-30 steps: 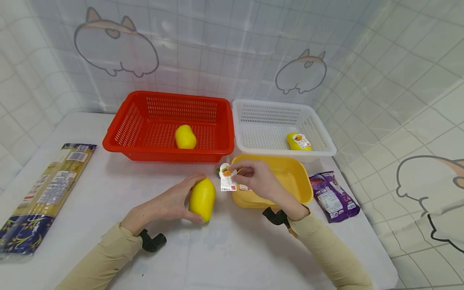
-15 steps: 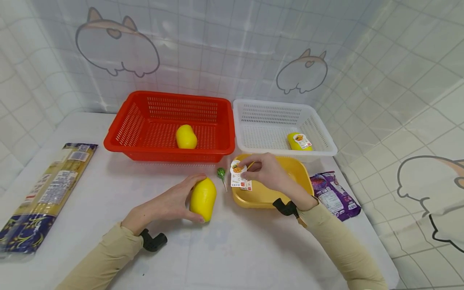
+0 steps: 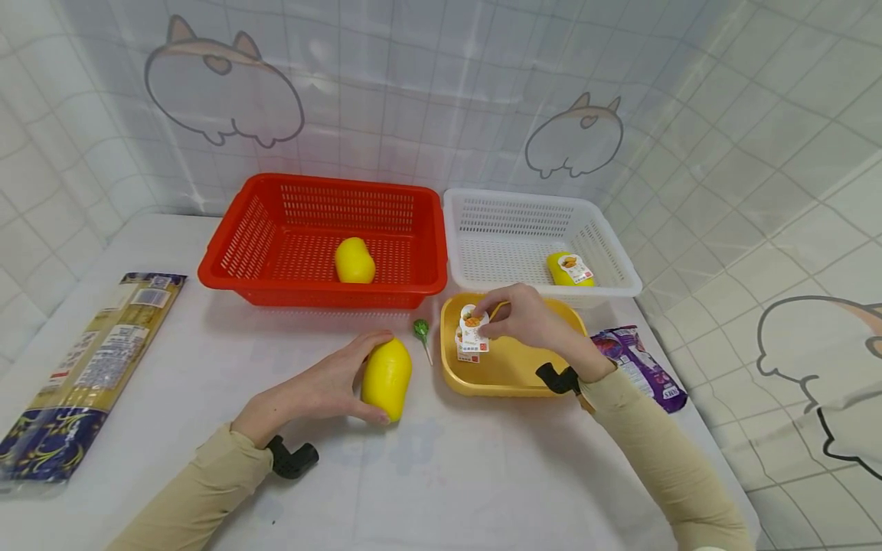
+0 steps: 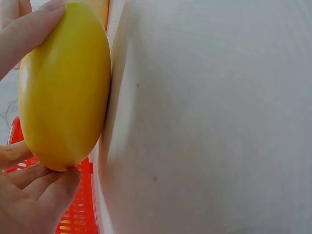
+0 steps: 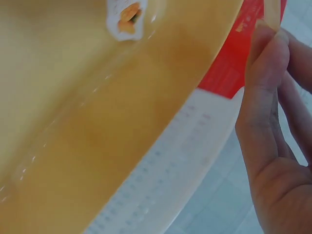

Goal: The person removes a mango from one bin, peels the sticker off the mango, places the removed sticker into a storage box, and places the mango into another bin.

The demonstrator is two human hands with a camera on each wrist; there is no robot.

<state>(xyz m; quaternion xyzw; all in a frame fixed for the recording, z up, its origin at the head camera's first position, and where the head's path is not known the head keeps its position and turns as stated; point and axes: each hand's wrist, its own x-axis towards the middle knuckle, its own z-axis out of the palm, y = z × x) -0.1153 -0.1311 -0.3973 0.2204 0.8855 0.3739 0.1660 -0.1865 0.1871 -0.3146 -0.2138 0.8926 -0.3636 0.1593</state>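
Observation:
My left hand (image 3: 324, 386) grips a yellow mango (image 3: 387, 380) that rests on the white table. In the left wrist view the thumb lies at one end of the mango (image 4: 66, 87) and the fingers at the other. Over the yellow basin (image 3: 513, 389) my right hand (image 3: 527, 321) pinches a white label (image 3: 473, 334) with a mango picture. A second label (image 3: 468, 357) lies in the basin, partly covered by the pinched one. From the right wrist, only a pale strip of the pinched label (image 5: 272, 12) shows between thumb and finger.
Behind stand a red basket (image 3: 324, 295) holding one mango (image 3: 354, 262) and a white basket (image 3: 537, 200) holding a labelled mango (image 3: 561, 272). A green lollipop (image 3: 422, 329) lies beside the basin. A purple packet (image 3: 644, 371) is at right, a noodle packet (image 3: 96, 367) at left.
My right hand has moved right with the label, from left of the basin to over it, uncovering the lollipop. The left hand has stayed on the mango.

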